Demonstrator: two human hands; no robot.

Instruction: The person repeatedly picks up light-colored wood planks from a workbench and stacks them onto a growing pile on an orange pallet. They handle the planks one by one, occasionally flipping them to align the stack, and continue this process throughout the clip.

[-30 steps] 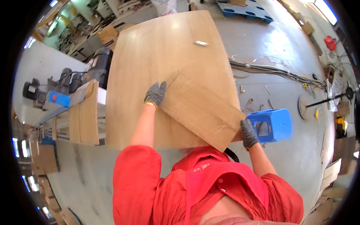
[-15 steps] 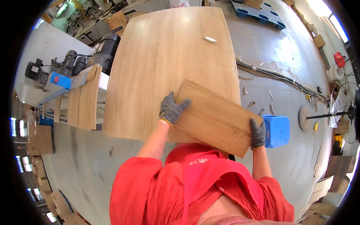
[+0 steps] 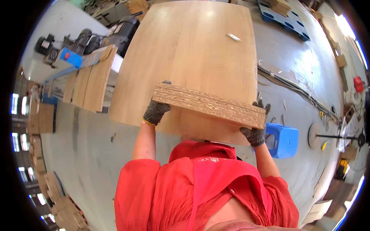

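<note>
Between my two gloved hands is a stack of several wood-grain particle boards [image 3: 208, 104], tipped up so that the raw chip edges face me. My left hand [image 3: 156, 112], in a dark grey knit glove, grips the stack's left end, thumb showing at the upper edge. At the right end my right hand [image 3: 255, 135] is wrapped round the corner, with fingers showing beyond the far edge. Behind and below the stack spreads a large light wood-grain panel surface [image 3: 185, 50]. A small white object [image 3: 233, 37] lies on its far right part.
To the right stands a blue plastic stool [image 3: 286, 140] on the grey floor, with a bundle of cables [image 3: 293, 86] beyond. A machine with dark motors [image 3: 121, 34] and leaning boards [image 3: 90, 82] is on the left. A blue pallet [image 3: 287, 21] lies far right.
The boards have been turned from broad face up to edge toward me, and levelled out. My left hand has moved left, and my right hand now holds the right end from below.
</note>
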